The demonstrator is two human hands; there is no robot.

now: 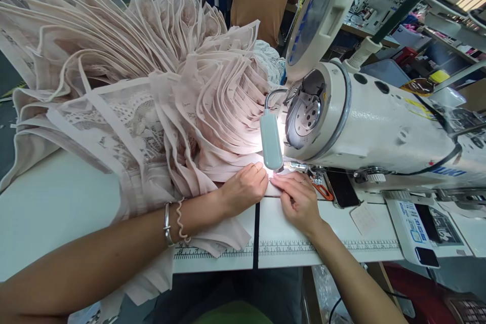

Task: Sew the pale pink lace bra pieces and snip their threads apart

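Fabric stack [152, 76] left of sewing machine [379, 126], on table [56, 217].
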